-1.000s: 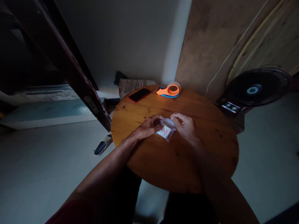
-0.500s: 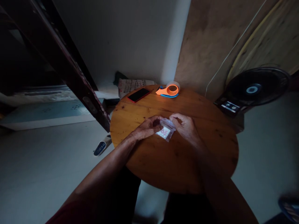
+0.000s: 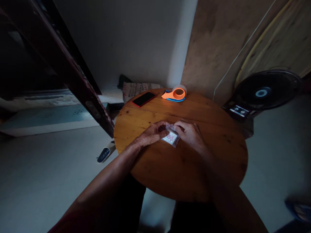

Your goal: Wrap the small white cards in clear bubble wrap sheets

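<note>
A small clear plastic bag [image 3: 172,138] with a white, red-marked packet inside lies between my hands over the round wooden table [image 3: 150,168]. My left hand [image 3: 155,132] is closed on the bag's left side, thumb on top. At its upper right edge, my right hand [image 3: 189,132] pinches the plastic near the bag's top. What the fingertips do under the film is partly hidden. Beyond my hands, an orange tape dispenser [image 3: 173,94] with a roll of clear tape sits at the far side of the table.
A red-edged phone [image 3: 143,99] lies at the table's far left. Printed paper or sacking [image 3: 136,89] is behind it. A black fan [image 3: 262,92] stands at the right beside a hanging white cord [image 3: 239,53]. A slipper-like object [image 3: 104,154] is on the floor left.
My right hand has shifted a little left and down along the bag, folding or pressing its top edge. My left hand stays in place. A foot at lower right has moved slightly.
</note>
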A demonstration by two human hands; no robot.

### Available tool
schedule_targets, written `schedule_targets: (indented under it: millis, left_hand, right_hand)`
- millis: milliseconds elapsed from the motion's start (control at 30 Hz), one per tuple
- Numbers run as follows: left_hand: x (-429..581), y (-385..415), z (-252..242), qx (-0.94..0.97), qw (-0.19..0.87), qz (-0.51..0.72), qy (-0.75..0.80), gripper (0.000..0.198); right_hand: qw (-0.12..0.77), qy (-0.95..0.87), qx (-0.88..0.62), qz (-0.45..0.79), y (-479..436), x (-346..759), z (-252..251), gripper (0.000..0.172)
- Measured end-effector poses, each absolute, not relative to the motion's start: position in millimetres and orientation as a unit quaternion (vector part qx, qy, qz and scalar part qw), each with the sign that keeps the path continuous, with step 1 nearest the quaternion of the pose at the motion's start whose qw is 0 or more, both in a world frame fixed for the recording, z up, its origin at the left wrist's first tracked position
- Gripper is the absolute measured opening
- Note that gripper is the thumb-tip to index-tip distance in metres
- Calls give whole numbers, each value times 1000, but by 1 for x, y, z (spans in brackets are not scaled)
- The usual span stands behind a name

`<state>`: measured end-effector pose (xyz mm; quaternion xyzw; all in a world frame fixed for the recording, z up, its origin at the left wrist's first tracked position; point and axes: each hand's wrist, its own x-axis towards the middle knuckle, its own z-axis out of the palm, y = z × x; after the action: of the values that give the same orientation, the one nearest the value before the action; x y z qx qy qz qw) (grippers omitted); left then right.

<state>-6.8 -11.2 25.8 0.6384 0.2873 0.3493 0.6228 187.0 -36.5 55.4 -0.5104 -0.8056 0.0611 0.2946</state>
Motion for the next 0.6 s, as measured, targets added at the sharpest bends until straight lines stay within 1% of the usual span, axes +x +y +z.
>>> schedule_targets:
  millis: [433,600]
  left_hand:
    - [-7,-11,26,643,615,344,299,40]
    - [-6,-13,28,637,618,350,300,37]
  right_hand:
    - [284,-787,-545,56,-37,188,56,23]
    - [285,-777,-560,47,-37,189,58,23]
